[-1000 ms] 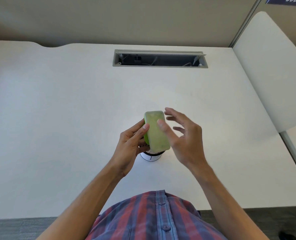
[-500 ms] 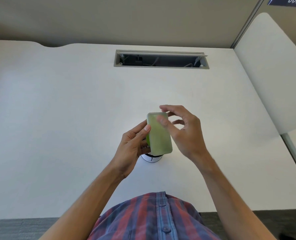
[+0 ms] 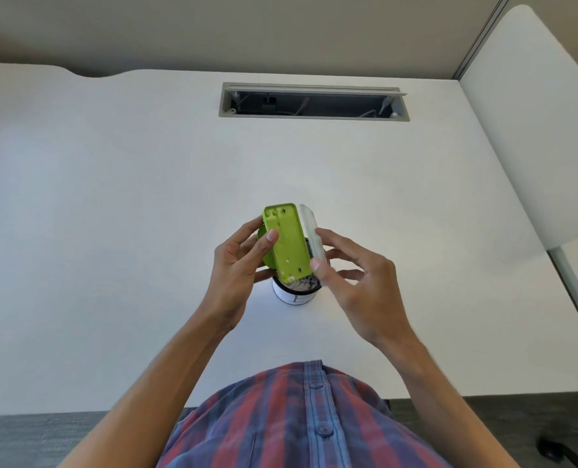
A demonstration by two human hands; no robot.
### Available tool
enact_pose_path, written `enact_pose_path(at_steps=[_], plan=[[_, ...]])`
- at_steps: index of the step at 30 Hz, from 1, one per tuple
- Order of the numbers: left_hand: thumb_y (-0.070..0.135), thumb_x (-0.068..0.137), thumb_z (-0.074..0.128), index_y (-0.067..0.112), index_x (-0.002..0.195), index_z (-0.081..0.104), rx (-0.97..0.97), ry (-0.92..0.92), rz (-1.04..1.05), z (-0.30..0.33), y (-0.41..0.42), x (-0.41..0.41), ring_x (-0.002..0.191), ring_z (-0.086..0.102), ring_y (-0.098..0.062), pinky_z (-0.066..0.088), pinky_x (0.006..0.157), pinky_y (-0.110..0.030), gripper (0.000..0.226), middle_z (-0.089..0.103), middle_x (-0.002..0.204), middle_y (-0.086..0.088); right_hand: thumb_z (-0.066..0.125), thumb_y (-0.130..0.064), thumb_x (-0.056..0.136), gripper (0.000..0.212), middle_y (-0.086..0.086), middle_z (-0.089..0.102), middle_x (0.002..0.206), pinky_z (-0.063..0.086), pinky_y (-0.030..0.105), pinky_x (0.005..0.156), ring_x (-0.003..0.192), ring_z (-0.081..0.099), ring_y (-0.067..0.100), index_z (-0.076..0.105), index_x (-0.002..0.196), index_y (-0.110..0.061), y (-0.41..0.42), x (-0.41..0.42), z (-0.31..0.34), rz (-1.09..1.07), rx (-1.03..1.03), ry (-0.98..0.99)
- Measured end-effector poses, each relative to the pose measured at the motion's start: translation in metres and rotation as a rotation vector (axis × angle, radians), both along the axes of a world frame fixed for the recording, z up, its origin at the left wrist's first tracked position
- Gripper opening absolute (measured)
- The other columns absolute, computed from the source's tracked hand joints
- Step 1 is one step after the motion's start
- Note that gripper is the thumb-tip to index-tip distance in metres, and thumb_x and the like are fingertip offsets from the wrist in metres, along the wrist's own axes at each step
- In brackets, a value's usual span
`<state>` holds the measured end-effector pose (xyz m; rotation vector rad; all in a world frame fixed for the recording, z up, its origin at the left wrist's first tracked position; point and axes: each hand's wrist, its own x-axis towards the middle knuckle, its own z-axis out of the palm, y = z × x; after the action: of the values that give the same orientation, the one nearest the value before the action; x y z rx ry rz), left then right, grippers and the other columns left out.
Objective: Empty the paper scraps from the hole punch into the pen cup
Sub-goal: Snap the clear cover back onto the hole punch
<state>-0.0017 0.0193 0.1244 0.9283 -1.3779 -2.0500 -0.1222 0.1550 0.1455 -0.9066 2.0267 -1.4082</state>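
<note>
Hard to see much of the pen cup from here: the hole punch and both hands cover most of its mouth, and only a strip of white wall and a patch of paper scraps inside the rim show. The punch's top side is turned away and hidden. Bottom of the view, a plaid shirt is cut off by the frame.

Left hand grips the green punch, thumb pressed on its exposed underside, fingers curled behind; it's held tilted above the cup, low end over the opening. A few white flecks cling to that lower end. Right hand pinches the translucent base cover, swung off along the punch's right edge, thumb on its lower end, remaining fingers loosely spread.

All this happens toward the near edge of the white desk, around the middle. By the far edge, a cable slot sits open with wires inside. A white rounded panel stands at the right edge; dark carpet shows below the near edge.
</note>
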Motion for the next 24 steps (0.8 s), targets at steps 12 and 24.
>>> enact_pose_path(at_steps=[12, 24], plan=[[0.013, 0.095, 0.061, 0.019, 0.125, 0.064, -0.155, -0.018, 0.086, 0.002, -0.008, 0.001, 0.078, 0.074, -0.008, 0.057, 0.066, -0.021, 0.030, 0.073, 0.108, -0.008, 0.055, -0.040, 0.096, 0.031, -0.012, 0.060, 0.111, 0.041, 0.010, 0.064, 0.093, 0.061, 0.007, 0.070, 0.121, -0.029, 0.021, 0.001, -0.021, 0.063, 0.215, 0.189], [0.030, 0.084, 0.064, 0.019, 0.126, 0.066, -0.082, -0.018, 0.032, 0.006, 0.001, -0.001, 0.085, 0.074, -0.012, 0.057, 0.068, -0.025, 0.043, 0.076, 0.107, -0.003, 0.053, -0.038, 0.089, 0.041, -0.013, 0.068, 0.118, 0.053, 0.026, 0.085, 0.111, 0.061, 0.001, 0.060, 0.129, -0.034, 0.009, 0.007, -0.003, -0.095, -0.072, -0.163]])
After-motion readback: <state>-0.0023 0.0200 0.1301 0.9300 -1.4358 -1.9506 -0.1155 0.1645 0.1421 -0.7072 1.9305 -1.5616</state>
